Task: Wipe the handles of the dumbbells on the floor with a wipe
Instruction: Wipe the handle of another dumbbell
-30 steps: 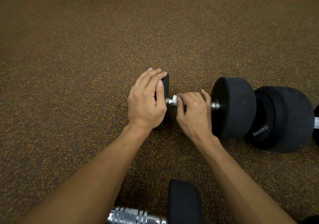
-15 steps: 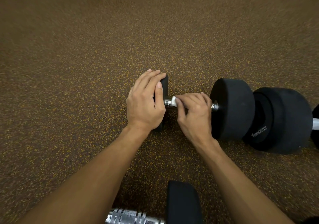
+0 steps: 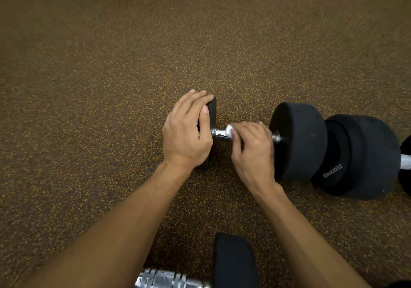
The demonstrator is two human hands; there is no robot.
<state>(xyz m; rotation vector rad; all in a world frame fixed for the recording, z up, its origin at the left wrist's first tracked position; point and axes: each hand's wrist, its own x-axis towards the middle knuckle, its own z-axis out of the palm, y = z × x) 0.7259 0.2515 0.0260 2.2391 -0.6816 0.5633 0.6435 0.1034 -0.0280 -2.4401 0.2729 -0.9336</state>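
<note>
The right hand [image 3: 253, 147] has slid slightly along the handle [image 3: 219, 134] in the last second, away from the left head [image 3: 211, 112] and toward the right head [image 3: 298, 127]. A bit more bare chrome now shows left of the wipe [image 3: 229, 130]. I take that as a wiping stroke under way, so this handle is only partly done.

The right hand is closed down over the handle, fingers curled across the top and the thumb reaching underneath. The wipe is pressed between palm and bar, with only a small white corner poking out at the fingertips. How much of the bar the wipe covers is hidden by the hand.

The left hand [image 3: 186, 132] has not shifted. It lies flat on the left head, fingers straight and together over the rim and thumb alongside, holding nothing. It looks to be steadying the dumbbell [image 3: 295, 154] so it does not roll.

The dumbbell lies on the speckled floor [image 3: 111, 87], handle running left to right. A second dumbbell [image 3: 360, 159] sits just beside its right head, apparently touching it, with its own handle barely in view at the right edge. A third dumbbell [image 3: 233, 263] lies nearer the person, its chrome bar at the bottom edge. By my reading both of these are still to be wiped.
</note>
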